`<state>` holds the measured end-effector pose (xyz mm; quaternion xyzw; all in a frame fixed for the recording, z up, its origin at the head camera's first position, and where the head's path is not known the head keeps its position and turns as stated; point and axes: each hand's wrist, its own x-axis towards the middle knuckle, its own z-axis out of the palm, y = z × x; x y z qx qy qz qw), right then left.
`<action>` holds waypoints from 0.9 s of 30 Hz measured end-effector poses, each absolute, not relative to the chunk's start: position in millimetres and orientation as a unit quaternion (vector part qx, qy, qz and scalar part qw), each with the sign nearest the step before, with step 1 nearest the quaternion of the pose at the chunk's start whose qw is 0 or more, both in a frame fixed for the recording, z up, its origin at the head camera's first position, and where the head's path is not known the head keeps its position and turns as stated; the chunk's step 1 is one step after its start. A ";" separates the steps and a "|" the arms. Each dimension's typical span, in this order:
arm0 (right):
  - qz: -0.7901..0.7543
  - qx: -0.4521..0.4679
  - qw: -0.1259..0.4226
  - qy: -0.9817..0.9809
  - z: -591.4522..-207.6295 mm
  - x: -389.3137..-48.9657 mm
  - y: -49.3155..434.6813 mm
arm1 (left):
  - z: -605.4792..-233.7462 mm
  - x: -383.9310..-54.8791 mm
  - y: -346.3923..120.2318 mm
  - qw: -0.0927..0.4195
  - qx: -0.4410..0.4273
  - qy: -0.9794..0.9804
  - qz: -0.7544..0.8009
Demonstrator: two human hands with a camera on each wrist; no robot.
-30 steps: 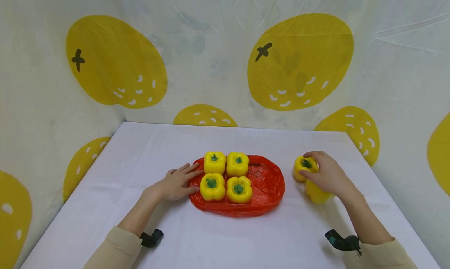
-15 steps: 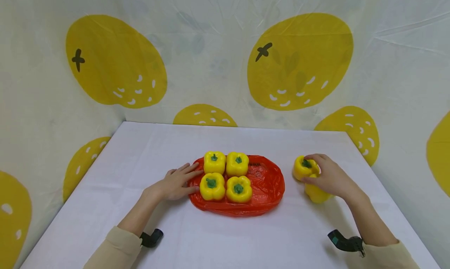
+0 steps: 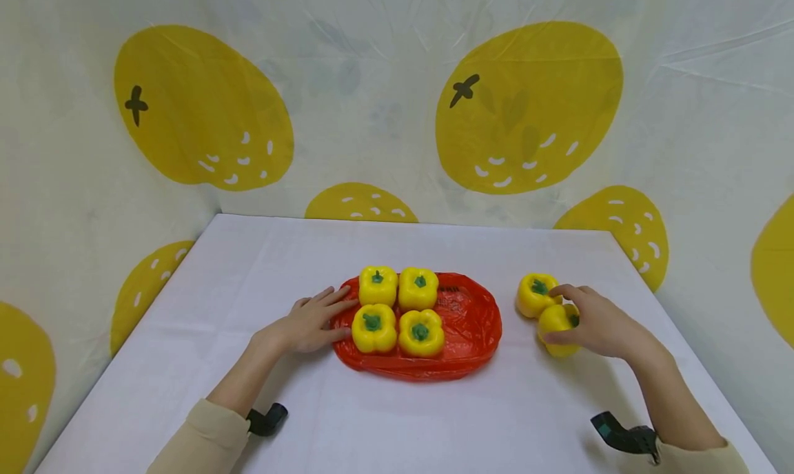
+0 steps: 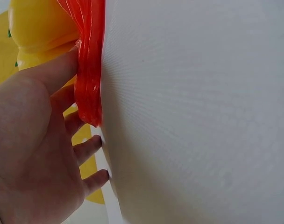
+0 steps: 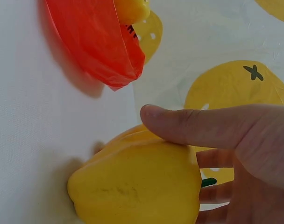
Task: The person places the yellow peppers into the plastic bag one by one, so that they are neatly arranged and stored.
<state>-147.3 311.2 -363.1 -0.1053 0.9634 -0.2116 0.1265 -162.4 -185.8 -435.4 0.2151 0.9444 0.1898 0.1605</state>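
In the head view a red plastic-covered tray (image 3: 471, 322) lies mid-table, bearing several yellow bell peppers (image 3: 375, 328) with green stems. My left hand (image 3: 310, 320) rests at its left rim, fingers spread; the left wrist view shows the thumb against the red plastic (image 4: 89, 70). On the right, another bell pepper (image 3: 535, 295) stands stem up. Just in front of it a second bell pepper (image 3: 556, 326) lies tilted, its stem toward my right palm. My right hand (image 3: 598, 322) spans this pepper with extended thumb and fingers. Whether the fingertips press on it is hidden.
A white cloth (image 3: 384, 426) covers the table. Patterned fabric (image 3: 366, 116) hangs behind and at both sides. Black camera mounts (image 3: 268, 419) are worn on both wrists, low over the cloth.
My right hand has drawn back and right, from the rear loose pepper to the one in front of it, uncovering both. My left hand and the tray have stayed put.
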 end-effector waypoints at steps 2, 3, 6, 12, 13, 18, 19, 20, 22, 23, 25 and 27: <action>-0.213 -0.108 0.132 0.962 -363.1 -146.1 312.2 | -436.1 -162.4 -186.3 0.160 0.215 0.944 0.190; -0.215 -0.109 0.134 0.961 -363.0 -145.5 312.6 | -436.5 -162.4 -186.5 0.160 0.215 0.944 0.190; -0.218 -0.116 0.137 0.959 -362.3 -143.7 313.5 | -438.3 -162.7 -187.2 0.161 0.216 0.944 0.190; -0.223 -0.138 0.143 0.954 -359.0 -139.1 317.4 | -439.5 -163.3 -187.5 0.160 0.216 0.944 0.191; -0.224 -0.141 0.145 0.953 -358.5 -138.3 318.2 | -439.3 -163.3 -187.4 0.159 0.216 0.944 0.191; -0.225 -0.149 0.153 0.951 -357.8 -136.5 321.4 | -437.6 -163.0 -187.0 0.160 0.215 0.944 0.191; -0.225 -0.151 0.154 0.950 -358.0 -136.6 321.6 | -437.3 -163.0 -186.9 0.160 0.215 0.944 0.190; -0.225 -0.153 0.154 0.950 -358.3 -136.8 321.8 | -437.0 -162.9 -186.8 0.160 0.215 0.944 0.190; -0.226 -0.155 0.155 0.949 -358.9 -137.0 322.0 | -436.6 -162.9 -186.7 0.160 0.215 0.945 0.189; -0.227 -0.156 0.154 0.949 -359.2 -137.1 322.0 | -436.5 -162.8 -186.6 0.161 0.215 0.945 0.189; -0.228 -0.158 0.151 0.949 -359.9 -137.1 322.2 | -436.7 -162.7 -186.4 0.161 0.215 0.944 0.191; -0.227 -0.156 0.153 0.949 -359.3 -136.9 322.2 | -436.8 -162.7 -186.3 0.161 0.215 0.944 0.191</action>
